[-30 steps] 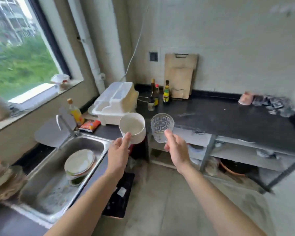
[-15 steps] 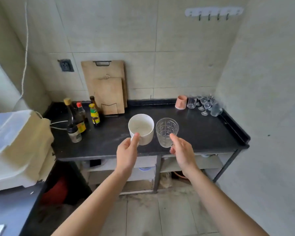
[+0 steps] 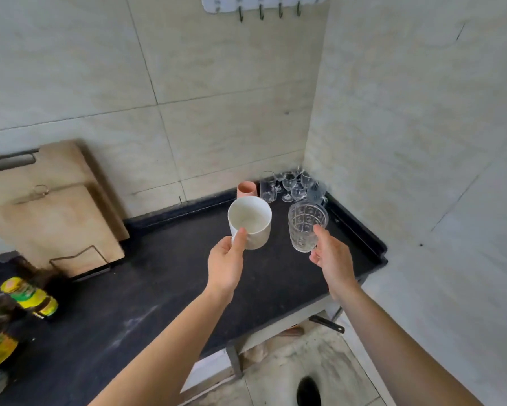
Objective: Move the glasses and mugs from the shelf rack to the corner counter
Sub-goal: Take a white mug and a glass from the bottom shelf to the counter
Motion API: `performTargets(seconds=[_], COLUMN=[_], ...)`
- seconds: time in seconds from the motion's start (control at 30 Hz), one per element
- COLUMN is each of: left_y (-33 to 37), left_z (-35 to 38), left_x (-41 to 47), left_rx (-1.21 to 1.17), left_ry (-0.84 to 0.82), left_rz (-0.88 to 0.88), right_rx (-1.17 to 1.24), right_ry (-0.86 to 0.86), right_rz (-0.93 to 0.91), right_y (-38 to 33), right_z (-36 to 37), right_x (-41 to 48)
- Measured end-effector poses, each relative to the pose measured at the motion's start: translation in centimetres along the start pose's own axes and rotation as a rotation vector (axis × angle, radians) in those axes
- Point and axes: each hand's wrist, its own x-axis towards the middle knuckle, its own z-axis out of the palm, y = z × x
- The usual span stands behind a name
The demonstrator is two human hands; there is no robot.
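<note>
Left hand point(image 3: 225, 263) grips white mug point(image 3: 249, 222), right hand point(image 3: 332, 259) grips patterned glass point(image 3: 306, 225) — above tabletop point(image 3: 158, 288), glassware cluster point(image 3: 293, 186) at one o'clock.

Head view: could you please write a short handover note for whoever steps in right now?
Left hand: holds the white mug above the black counter.
Right hand: holds the patterned glass, also in the air.
Done: a pink cup and several clear glasses already stand in the corner.
Left: set both down beside that group. The shelf rack is out of view.
</note>
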Motion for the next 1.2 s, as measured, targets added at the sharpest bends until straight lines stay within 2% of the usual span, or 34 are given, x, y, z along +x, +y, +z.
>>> performTargets(seconds=[0.2, 0.5, 0.93, 1.2], left_y=[-3.0, -4.6, -11.8, -14.2], left_z=[6.0, 12.9, 16.9, 17.7], left_x=[8.4, 20.4, 27.0, 28.5], left_rx=[0.106, 0.184, 0.170, 0.162], left_ry=[0.014, 0.081, 0.093, 0.068], left_rz=[-0.112, -0.230, -0.419, -0.437], right_rx=[-0.078, -0.236, -0.329, -0.322], right_ry=[-0.073, -0.217, -0.283, -0.288], right_rz=[0.097, 0.218, 0.338, 0.379], right_y=[2.1, 1.0, 8.5, 9.7], right_z=[1.7, 5.5, 9.3, 11.0], right_x=[12.2, 28.8, 36.5, 37.8])
